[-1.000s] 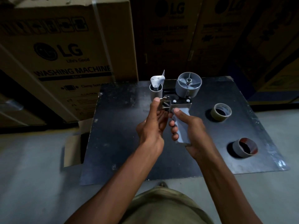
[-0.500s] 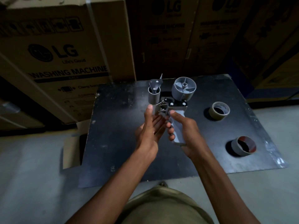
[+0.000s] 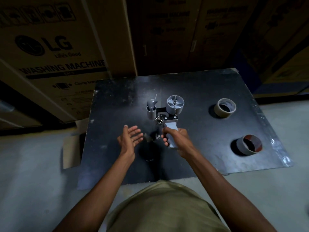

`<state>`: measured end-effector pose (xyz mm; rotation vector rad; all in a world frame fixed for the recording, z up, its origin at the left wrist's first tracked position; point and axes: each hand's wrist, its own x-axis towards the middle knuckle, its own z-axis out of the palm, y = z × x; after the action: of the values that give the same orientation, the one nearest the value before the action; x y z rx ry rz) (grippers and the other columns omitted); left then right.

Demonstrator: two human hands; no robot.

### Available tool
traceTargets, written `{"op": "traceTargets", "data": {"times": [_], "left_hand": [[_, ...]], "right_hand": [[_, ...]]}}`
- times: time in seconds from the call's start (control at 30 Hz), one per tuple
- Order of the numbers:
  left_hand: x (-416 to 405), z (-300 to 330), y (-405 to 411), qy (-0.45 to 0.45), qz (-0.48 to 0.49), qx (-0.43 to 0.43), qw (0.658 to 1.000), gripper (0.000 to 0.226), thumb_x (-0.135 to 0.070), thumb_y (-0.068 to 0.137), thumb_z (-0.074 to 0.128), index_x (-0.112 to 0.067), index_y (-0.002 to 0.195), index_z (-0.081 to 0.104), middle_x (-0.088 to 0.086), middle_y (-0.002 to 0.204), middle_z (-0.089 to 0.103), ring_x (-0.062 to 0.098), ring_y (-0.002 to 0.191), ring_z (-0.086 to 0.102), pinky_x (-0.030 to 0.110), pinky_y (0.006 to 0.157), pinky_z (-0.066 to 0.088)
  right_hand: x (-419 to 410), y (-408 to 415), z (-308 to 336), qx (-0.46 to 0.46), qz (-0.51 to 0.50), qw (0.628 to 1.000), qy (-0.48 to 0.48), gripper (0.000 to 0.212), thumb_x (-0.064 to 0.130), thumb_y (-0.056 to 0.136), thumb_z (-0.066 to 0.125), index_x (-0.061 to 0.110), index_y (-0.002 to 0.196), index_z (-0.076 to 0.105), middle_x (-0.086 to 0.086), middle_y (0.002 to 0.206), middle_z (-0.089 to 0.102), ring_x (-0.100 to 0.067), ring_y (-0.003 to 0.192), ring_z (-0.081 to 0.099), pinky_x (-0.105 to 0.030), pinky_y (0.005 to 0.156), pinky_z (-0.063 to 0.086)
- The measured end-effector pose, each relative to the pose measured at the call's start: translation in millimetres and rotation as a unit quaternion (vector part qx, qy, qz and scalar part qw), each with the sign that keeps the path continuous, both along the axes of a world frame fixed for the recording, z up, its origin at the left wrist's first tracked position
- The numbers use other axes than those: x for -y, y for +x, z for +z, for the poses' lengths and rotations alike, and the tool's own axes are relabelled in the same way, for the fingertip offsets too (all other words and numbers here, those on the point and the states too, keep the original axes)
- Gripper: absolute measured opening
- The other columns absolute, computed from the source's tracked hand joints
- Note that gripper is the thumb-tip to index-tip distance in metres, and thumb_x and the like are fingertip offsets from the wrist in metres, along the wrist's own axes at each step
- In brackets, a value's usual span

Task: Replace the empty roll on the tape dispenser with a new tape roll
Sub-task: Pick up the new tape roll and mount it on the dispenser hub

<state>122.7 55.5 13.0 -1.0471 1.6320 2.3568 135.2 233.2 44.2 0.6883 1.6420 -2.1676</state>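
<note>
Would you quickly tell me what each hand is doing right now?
Left hand: open, holding nothing.
Right hand: closed on the dispenser handle.

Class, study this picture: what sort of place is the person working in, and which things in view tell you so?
Probably a warehouse or appliance stockroom. Big cardboard boxes printed "LG Washing Machine" are stacked behind, the floor is bare concrete, and a tape dispenser with tape rolls suggests packing work.
</note>
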Motion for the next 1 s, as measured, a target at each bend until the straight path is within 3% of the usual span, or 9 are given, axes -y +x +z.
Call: {"op": "traceTargets", "data": {"times": [0.23,0.43,0.5,0.57,0.63,0.7,0.83,0.93,1.0], "left_hand": [[-3,-9,-17,-0.037,-0.023,0.010,0.999,0.044,-0.037,0.104,0.037,-0.009,0.091,0.069,0.010,0.085,0.069,0.014,0.054,0.069,0.024,0.049,0.054],[-22,-9,-30,-0.053,-0.044,-0.005,0.998,0.045,-0.035,0.105,0.037,-0.009,0.090,0.070,0.007,0.078,0.070,0.016,0.054,0.067,0.024,0.049,0.053],[-29,-8,-36,-0.060,-0.048,-0.013,0.997,0.045,-0.034,0.104,0.037,-0.009,0.088,0.071,0.004,0.073,0.071,0.017,0.055,0.066,0.024,0.049,0.052],[-36,-7,-42,-0.065,-0.050,-0.027,0.996,0.044,-0.032,0.104,0.039,-0.007,0.087,0.071,0.005,0.072,0.071,0.017,0.055,0.066,0.025,0.050,0.051],[-42,-4,-46,-0.066,-0.045,-0.043,0.996,0.044,-0.030,0.104,0.039,-0.006,0.085,0.071,0.005,0.069,0.070,0.016,0.052,0.064,0.026,0.049,0.051],[-48,0,-50,-0.062,-0.040,-0.059,0.996,0.043,-0.028,0.105,0.040,-0.005,0.083,0.070,0.004,0.064,0.070,0.015,0.049,0.063,0.024,0.048,0.051],[-60,9,-58,-0.035,-0.039,-0.070,0.996,0.043,-0.028,0.104,0.042,-0.005,0.082,0.070,0.003,0.062,0.069,0.017,0.051,0.063,0.027,0.051,0.051],[-73,19,-63,-0.021,-0.048,-0.082,0.995,0.042,-0.030,0.102,0.043,-0.005,0.083,0.071,0.003,0.063,0.069,0.017,0.053,0.062,0.031,0.057,0.051],[-83,27,-63,-0.010,-0.062,-0.089,0.994,0.042,-0.030,0.102,0.043,-0.005,0.083,0.071,0.003,0.062,0.069,0.016,0.052,0.062,0.032,0.058,0.050]], "right_hand": [[1,-16,-60,0.049,0.013,0.997,0.052,0.011,-0.002,0.086,0.066,-0.001,0.076,0.062,-0.015,0.063,0.058,-0.015,0.039,0.053,-0.022,0.038,0.043],[-1,-31,-81,0.051,0.000,0.998,0.020,0.010,-0.001,0.087,0.071,-0.002,0.081,0.063,-0.020,0.067,0.057,-0.019,0.043,0.055,-0.026,0.041,0.048],[-4,-33,-85,0.051,0.012,0.998,0.018,0.019,0.011,0.085,0.081,0.002,0.079,0.066,-0.016,0.066,0.060,-0.018,0.045,0.057,-0.028,0.046,0.051],[-16,-36,-89,0.047,0.052,0.991,0.114,0.040,0.043,0.074,0.090,0.010,0.068,0.068,-0.007,0.064,0.067,-0.016,0.050,0.061,-0.028,0.053,0.052],[-37,-39,-88,0.037,0.083,0.958,0.273,0.066,0.076,0.063,0.080,0.013,0.054,0.061,0.004,0.053,0.063,-0.010,0.048,0.058,-0.024,0.052,0.049],[-67,-47,-84,0.007,0.013,0.946,0.324,0.076,0.083,0.063,0.074,0.008,0.057,0.064,-0.001,0.052,0.066,-0.011,0.050,0.060,-0.029,0.055,0.053],[-147,-65,-77,-0.087,-0.155,0.859,0.479,0.048,0.051,0.081,0.073,0.008,0.102,0.073,-0.012,0.100,0.072,-0.029,0.091,0.070,-0.038,0.084,0.053],[-195,-75,-74,-0.035,-0.085,0.806,0.585,0.045,0.016,0.085,0.067,0.008,0.129,0.061,-0.019,0.138,0.055,-0.043,0.111,0.062,-0.045,0.091,0.050],[-213,-79,-76,0.008,-0.004,0.762,0.647,0.048,0.012,0.084,0.068,0.008,0.132,0.059,-0.020,0.139,0.055,-0.046,0.112,0.061,-0.048,0.092,0.048]]}}
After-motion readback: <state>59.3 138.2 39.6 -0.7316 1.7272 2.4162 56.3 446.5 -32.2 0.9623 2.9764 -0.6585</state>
